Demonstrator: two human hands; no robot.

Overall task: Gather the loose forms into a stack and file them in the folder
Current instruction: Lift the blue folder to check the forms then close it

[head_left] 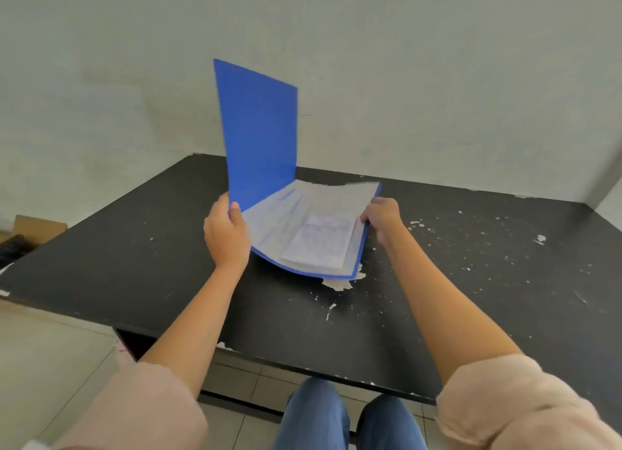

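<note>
Two hands, left hand (pixel 226 236) and right hand (pixel 382 218), clamped on open folder (pixel 257 129), forms (pixel 303 224) between.

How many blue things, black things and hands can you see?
Blue: 2, the folder and the jeans
Black: 1, the table
Hands: 2, the left hand and the right hand
Total: 5

The forms (pixel 313 224) lie in the open folder (pixel 257 129) on the table (pixel 471 281), between the two hands. Its raised cover stands just beyond the left hand's fingers (pixel 234 210); the right hand's fingers (pixel 368 215) touch the forms' right edge.
</note>
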